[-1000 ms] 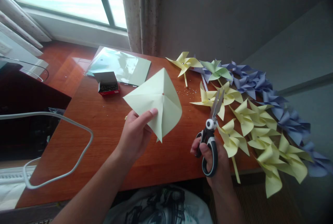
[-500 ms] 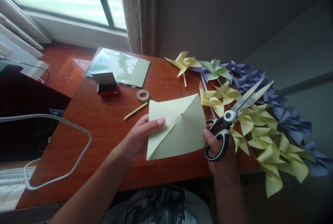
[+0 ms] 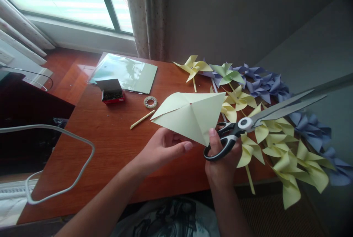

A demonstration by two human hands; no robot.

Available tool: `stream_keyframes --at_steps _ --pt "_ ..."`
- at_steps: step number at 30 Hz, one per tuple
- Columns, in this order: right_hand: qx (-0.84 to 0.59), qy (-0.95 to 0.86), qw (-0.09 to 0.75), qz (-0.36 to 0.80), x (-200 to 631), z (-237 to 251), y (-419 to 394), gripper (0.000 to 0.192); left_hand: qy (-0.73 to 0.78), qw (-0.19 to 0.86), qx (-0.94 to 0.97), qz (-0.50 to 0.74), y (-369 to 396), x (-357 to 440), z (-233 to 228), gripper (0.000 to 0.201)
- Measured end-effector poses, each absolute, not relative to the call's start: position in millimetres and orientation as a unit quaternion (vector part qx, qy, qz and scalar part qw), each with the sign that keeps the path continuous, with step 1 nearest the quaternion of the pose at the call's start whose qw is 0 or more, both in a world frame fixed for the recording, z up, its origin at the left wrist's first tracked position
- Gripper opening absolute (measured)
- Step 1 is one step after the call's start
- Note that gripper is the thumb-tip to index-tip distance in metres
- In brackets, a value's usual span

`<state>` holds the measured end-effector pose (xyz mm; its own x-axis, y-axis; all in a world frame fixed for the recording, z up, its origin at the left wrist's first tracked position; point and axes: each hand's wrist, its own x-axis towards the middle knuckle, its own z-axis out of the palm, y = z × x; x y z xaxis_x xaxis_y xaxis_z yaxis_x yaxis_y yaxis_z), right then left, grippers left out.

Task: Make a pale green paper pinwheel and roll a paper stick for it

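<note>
A pale yellow-green sheet of paper (image 3: 190,115), creased and cut along a diagonal with a small reddish mark at its middle, is raised above the table. Around the handles of a pair of scissors (image 3: 248,124) my right hand (image 3: 223,156) is closed, its thumb also pressing the paper's lower right corner. The blades stand slightly apart and point right, away from the sheet. Just below the paper is my left hand (image 3: 162,150), thumb stretched out and off the sheet. Some of its fingers are partly hidden behind the lower edge.
Several yellow pinwheels (image 3: 278,143) and purple pinwheels (image 3: 311,126) crowd the right side, a green pinwheel (image 3: 226,73) among them. Leftward lie a tape roll (image 3: 150,102), a rolled paper stick (image 3: 142,119), a small open box (image 3: 112,92) and a paper pack (image 3: 127,73). A white cable (image 3: 92,152) loops at left.
The paper has turned in the hands and risen slightly. My left hand has let go of its left edge and moved right beneath it. My right hand with the scissors has shifted left.
</note>
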<state>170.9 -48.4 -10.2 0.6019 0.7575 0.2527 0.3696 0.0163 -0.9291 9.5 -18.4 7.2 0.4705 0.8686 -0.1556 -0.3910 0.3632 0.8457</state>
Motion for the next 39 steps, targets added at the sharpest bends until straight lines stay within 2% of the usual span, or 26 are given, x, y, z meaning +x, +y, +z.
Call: stream_keyframes --at_steps 7,13,16,24,27,30,35,39 --pt "-0.659 -0.429 0.597 0.159 154.2 -6.8 -51.5 0.024 0.446 0.679 0.361 0.458 -18.9 13.2 3.6 0.029" --pt "-0.719 -0.442 0.521 0.127 148.2 -3.4 -58.7 0.026 0.425 0.669 0.376 0.480 -15.8 12.6 4.6 0.021" --pt "-0.717 -0.441 0.522 0.137 146.9 -5.4 -60.1 0.028 0.426 0.660 0.394 0.477 -16.6 12.9 7.1 0.019" --pt "-0.684 -0.420 0.536 0.260 151.0 4.0 -61.7 0.026 0.483 0.604 0.436 0.460 -17.4 11.5 10.1 0.025" --pt "-0.634 -0.430 0.539 0.351 157.1 0.3 -67.4 0.026 0.492 0.601 0.402 0.486 -16.2 8.3 8.3 0.023" --pt "-0.584 -0.416 0.536 0.446 164.3 -7.3 -77.0 0.035 0.483 0.603 0.365 0.519 -15.8 5.0 4.2 0.022" --pt "-0.566 -0.426 0.481 0.517 175.7 -12.5 -96.7 0.048 0.479 0.595 0.321 0.561 -15.7 2.6 0.7 0.021" --pt "-0.576 -0.442 0.412 0.551 182.5 -10.6 -109.7 0.050 0.472 0.582 0.271 0.604 -12.3 3.8 4.3 0.021"
